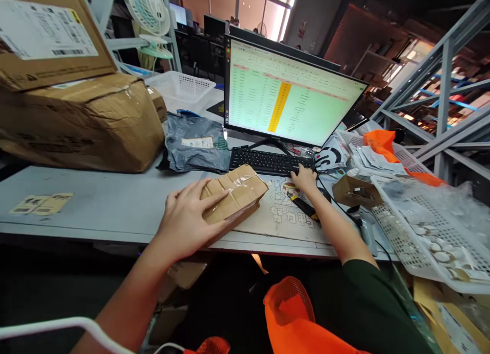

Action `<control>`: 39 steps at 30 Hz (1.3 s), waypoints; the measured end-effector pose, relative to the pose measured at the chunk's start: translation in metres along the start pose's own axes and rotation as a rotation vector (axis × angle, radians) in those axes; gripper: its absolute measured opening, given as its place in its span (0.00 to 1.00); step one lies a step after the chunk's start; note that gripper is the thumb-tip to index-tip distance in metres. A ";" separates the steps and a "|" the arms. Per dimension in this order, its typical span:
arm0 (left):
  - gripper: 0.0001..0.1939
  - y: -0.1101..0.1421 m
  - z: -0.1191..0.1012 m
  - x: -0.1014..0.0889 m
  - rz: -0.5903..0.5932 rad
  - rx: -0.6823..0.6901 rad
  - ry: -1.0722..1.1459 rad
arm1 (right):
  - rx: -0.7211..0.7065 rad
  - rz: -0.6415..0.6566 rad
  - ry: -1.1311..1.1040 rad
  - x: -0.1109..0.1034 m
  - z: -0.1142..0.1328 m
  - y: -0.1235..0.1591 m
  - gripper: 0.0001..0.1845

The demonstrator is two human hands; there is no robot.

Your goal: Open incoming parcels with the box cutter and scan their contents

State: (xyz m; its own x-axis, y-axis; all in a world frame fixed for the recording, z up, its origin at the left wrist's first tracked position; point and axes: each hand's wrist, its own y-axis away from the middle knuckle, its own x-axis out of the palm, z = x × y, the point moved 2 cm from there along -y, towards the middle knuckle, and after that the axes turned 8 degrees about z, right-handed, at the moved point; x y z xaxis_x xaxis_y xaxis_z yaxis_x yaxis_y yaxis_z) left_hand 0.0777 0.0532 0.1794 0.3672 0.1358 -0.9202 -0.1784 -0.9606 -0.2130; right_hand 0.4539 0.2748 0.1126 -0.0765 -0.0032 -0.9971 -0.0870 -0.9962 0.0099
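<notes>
One taped cardboard box (pixel 239 183) sits at the centre of the frame, its long axis slanting from lower left up toward the right. My left hand (pixel 191 216) is the nearer, gripping the box's left end, thumb toward the front edge and fingers over the top. My right hand (pixel 305 179) lies right of the box, apart from it, fingers bent onto the right end of the keyboard (pixel 264 161), holding nothing I can see. Whether the box's far corner touches the keyboard, I cannot tell.
</notes>
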 end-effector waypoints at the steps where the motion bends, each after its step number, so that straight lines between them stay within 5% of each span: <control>1: 0.30 0.001 0.001 0.000 -0.003 0.000 0.003 | 0.003 0.001 0.011 0.000 0.002 -0.002 0.32; 7: 0.30 0.000 -0.003 -0.002 0.032 0.031 -0.005 | 0.000 0.026 0.034 -0.009 0.003 0.012 0.31; 12: 0.34 -0.009 0.003 -0.004 0.102 0.072 -0.036 | -0.079 0.147 0.009 0.000 -0.025 0.088 0.32; 16: 0.41 -0.042 0.010 -0.016 0.392 0.335 -0.037 | -0.101 0.177 0.009 0.021 -0.044 0.141 0.31; 19: 0.35 -0.064 0.007 -0.028 0.588 0.457 -0.064 | -0.108 0.093 -0.040 0.032 -0.050 0.156 0.28; 23: 0.31 -0.044 -0.022 -0.025 0.376 0.412 -0.215 | -0.255 -0.096 -0.250 0.034 -0.056 0.173 0.28; 28: 0.37 0.025 -0.076 0.022 0.125 0.237 -0.176 | -0.615 -0.374 -0.521 0.004 -0.045 0.237 0.23; 33: 0.43 0.041 -0.099 0.066 -0.183 -0.029 -0.102 | -0.931 -0.325 -0.465 -0.031 -0.015 0.281 0.20; 39: 0.45 0.025 -0.095 0.074 -0.186 -0.012 -0.092 | -1.005 -0.320 -0.295 -0.040 -0.002 0.268 0.18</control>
State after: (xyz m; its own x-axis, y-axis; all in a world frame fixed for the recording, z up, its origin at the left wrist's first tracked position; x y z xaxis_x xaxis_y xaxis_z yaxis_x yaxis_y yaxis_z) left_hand 0.1872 0.0157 0.1370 0.3083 0.3323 -0.8914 -0.1038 -0.9197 -0.3787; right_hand 0.4357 0.0079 0.1548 -0.4412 0.1557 -0.8838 0.6946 -0.5643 -0.4461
